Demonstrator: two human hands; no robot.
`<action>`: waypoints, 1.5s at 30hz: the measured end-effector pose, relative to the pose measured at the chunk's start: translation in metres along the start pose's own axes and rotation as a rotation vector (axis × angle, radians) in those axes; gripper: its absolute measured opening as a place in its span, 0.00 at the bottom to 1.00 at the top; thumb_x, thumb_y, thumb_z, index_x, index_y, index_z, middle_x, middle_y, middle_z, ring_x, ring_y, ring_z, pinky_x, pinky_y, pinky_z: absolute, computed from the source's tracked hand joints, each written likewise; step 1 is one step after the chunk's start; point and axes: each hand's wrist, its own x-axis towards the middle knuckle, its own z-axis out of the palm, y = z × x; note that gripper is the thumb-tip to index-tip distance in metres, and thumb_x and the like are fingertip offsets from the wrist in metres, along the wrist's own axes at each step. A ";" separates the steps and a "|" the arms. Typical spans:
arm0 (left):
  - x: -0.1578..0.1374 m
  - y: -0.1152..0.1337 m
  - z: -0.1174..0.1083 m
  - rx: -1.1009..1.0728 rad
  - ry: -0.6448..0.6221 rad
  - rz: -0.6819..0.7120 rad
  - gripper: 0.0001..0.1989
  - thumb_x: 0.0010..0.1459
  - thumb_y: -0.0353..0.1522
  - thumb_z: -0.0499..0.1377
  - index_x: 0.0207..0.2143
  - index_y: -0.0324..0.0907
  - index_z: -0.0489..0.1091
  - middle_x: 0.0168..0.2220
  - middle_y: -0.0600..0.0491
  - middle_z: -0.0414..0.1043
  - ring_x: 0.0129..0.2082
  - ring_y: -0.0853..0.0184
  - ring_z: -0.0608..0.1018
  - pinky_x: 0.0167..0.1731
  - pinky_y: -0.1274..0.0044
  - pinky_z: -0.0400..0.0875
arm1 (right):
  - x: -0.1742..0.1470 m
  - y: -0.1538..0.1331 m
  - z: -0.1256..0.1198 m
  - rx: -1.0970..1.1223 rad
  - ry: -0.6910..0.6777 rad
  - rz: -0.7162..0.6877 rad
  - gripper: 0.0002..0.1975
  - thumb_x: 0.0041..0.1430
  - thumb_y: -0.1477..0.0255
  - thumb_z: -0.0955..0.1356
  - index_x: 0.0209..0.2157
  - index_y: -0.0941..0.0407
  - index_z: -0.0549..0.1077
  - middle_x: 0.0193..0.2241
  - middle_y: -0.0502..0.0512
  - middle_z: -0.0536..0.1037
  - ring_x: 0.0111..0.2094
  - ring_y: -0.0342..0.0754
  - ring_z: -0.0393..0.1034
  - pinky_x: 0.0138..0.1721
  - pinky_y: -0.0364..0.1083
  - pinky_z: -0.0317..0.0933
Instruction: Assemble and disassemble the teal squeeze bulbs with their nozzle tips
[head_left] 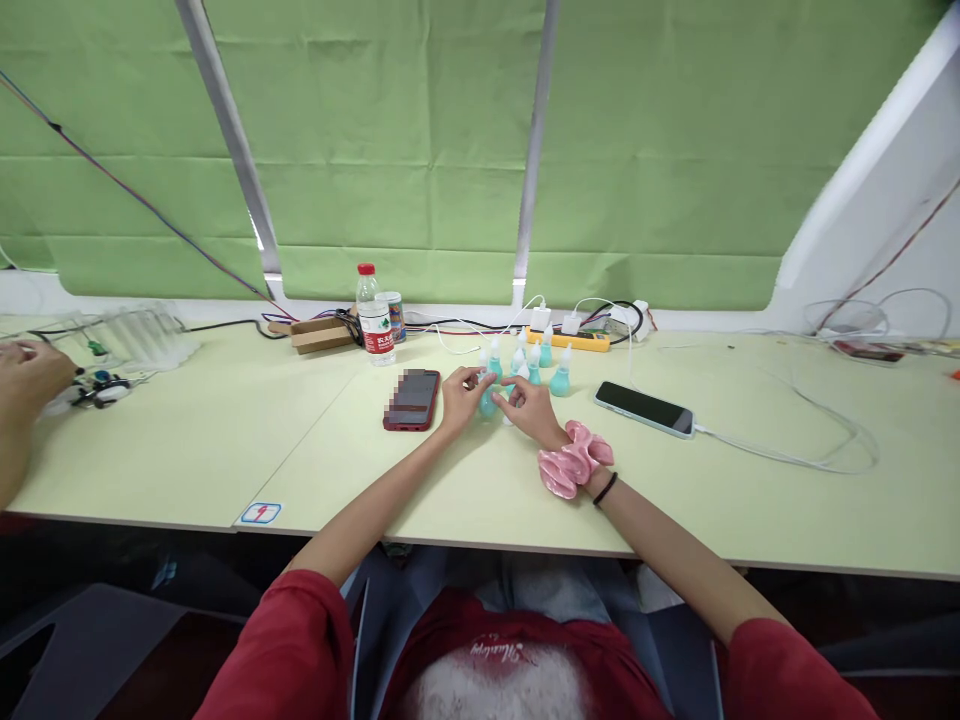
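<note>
Several small teal squeeze bulbs with pointed whitish tips, which look like nasal aspirators, stand grouped on the table; one bulb [559, 382] is at the group's right. My left hand [460, 398] is closed, thumb and forefinger pinching at a teal bulb [487, 403] between my hands. From the other side, my right hand [529, 408] curls its thumb and forefinger against the same bulb. My fingers hide part of it, and the right fingertips' exact contact is hard to make out. A pink scrunchie [574, 460] and a black band circle my right wrist.
Left of my hands lies a red-cased phone [412, 400]; a charging phone [645, 408] lies to the right. Behind stand a water bottle [376, 318], a can [394, 316], a cardboard box [322, 336] and a yellow power strip [577, 340]. Another person's hand [34, 370] is far left.
</note>
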 end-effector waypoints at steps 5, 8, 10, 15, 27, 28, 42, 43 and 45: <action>0.002 0.003 0.001 -0.134 -0.092 -0.122 0.11 0.56 0.35 0.52 0.36 0.35 0.65 0.29 0.54 0.67 0.25 0.73 0.71 0.26 0.78 0.68 | 0.000 -0.006 -0.004 0.038 0.048 -0.044 0.15 0.50 0.62 0.64 0.35 0.58 0.72 0.25 0.53 0.72 0.20 0.41 0.61 0.26 0.41 0.57; 0.004 0.003 0.001 -0.218 -0.150 -0.205 0.11 0.56 0.34 0.52 0.37 0.35 0.64 0.32 0.53 0.67 0.27 0.73 0.71 0.26 0.77 0.69 | 0.000 -0.007 -0.005 0.061 0.065 -0.043 0.15 0.50 0.63 0.64 0.34 0.58 0.72 0.29 0.55 0.73 0.19 0.40 0.60 0.26 0.42 0.57; 0.006 0.002 -0.001 -0.281 -0.200 -0.253 0.11 0.57 0.34 0.51 0.38 0.35 0.64 0.33 0.52 0.67 0.29 0.72 0.72 0.28 0.76 0.69 | 0.000 -0.007 -0.004 0.080 0.078 -0.031 0.15 0.50 0.63 0.64 0.35 0.58 0.72 0.30 0.55 0.74 0.19 0.40 0.61 0.25 0.42 0.57; 0.010 -0.002 -0.007 -0.422 -0.305 -0.331 0.12 0.56 0.33 0.52 0.41 0.35 0.64 0.37 0.50 0.67 0.33 0.69 0.72 0.32 0.73 0.70 | 0.001 -0.001 0.000 0.136 0.125 0.031 0.16 0.50 0.61 0.63 0.34 0.59 0.72 0.24 0.53 0.73 0.17 0.40 0.60 0.22 0.41 0.57; 0.011 0.002 -0.010 -0.504 -0.290 -0.374 0.11 0.56 0.33 0.52 0.40 0.35 0.64 0.37 0.50 0.67 0.33 0.69 0.72 0.33 0.73 0.70 | 0.003 0.000 0.000 0.265 0.154 0.115 0.18 0.46 0.61 0.65 0.32 0.61 0.72 0.22 0.52 0.71 0.15 0.37 0.55 0.19 0.40 0.55; 0.012 0.002 -0.010 -0.502 -0.289 -0.372 0.11 0.56 0.33 0.52 0.39 0.35 0.64 0.37 0.50 0.67 0.33 0.69 0.72 0.32 0.73 0.70 | 0.003 -0.001 -0.001 0.279 0.148 0.116 0.18 0.46 0.61 0.65 0.32 0.61 0.72 0.21 0.52 0.71 0.15 0.37 0.55 0.18 0.39 0.54; 0.016 0.004 -0.019 -0.461 -0.346 -0.348 0.11 0.56 0.32 0.52 0.40 0.35 0.64 0.37 0.50 0.67 0.34 0.69 0.72 0.33 0.73 0.70 | 0.003 -0.002 -0.004 0.419 0.109 0.153 0.20 0.44 0.61 0.66 0.34 0.63 0.75 0.20 0.53 0.73 0.18 0.40 0.60 0.19 0.40 0.56; 0.016 0.004 -0.019 -0.458 -0.345 -0.346 0.11 0.56 0.32 0.52 0.39 0.35 0.64 0.37 0.50 0.67 0.33 0.69 0.72 0.33 0.73 0.70 | 0.003 -0.002 -0.004 0.417 0.112 0.158 0.20 0.44 0.61 0.66 0.34 0.63 0.75 0.19 0.51 0.72 0.17 0.39 0.59 0.18 0.40 0.54; 0.016 0.005 -0.019 -0.453 -0.336 -0.340 0.10 0.56 0.32 0.52 0.39 0.35 0.65 0.37 0.50 0.68 0.33 0.70 0.72 0.33 0.73 0.70 | 0.002 -0.002 -0.005 0.414 0.119 0.165 0.21 0.44 0.61 0.66 0.34 0.63 0.75 0.18 0.50 0.71 0.16 0.38 0.56 0.17 0.40 0.52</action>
